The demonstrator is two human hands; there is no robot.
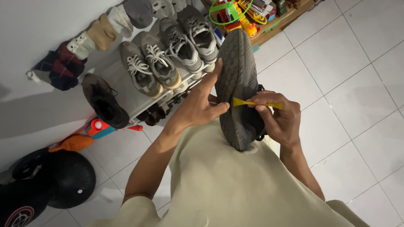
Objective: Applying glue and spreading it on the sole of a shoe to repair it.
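**Shoe held sole-up, yellow pick at the tread**

Gripping a dark shoe [238,80] from its left edge, the left hand [201,106] is wrapping the thumb over the sole and stretching a finger up along the side toward the toe. The right hand [277,117] is pinching a thin yellow pick [256,104] between thumb and fingertips, its flattened tip lying on the tread near the middle of the sole. The shoe is standing nearly upright in front of the person's chest, sole facing the camera, heel resting against the beige shirt [223,189] and toe pointing away toward the rack.

Behind the hands a white shoe rack [119,85] is standing against the wall, carrying two pairs of grey sneakers [170,60] with white laces and one black shoe [102,102] at its left end. Folded socks [94,36] are lining the wall above it. Colourful toys [240,9] are crowding a low wooden shelf at the top. A black round bag [55,179] is lying on the white tiled floor [368,74] at lower left.
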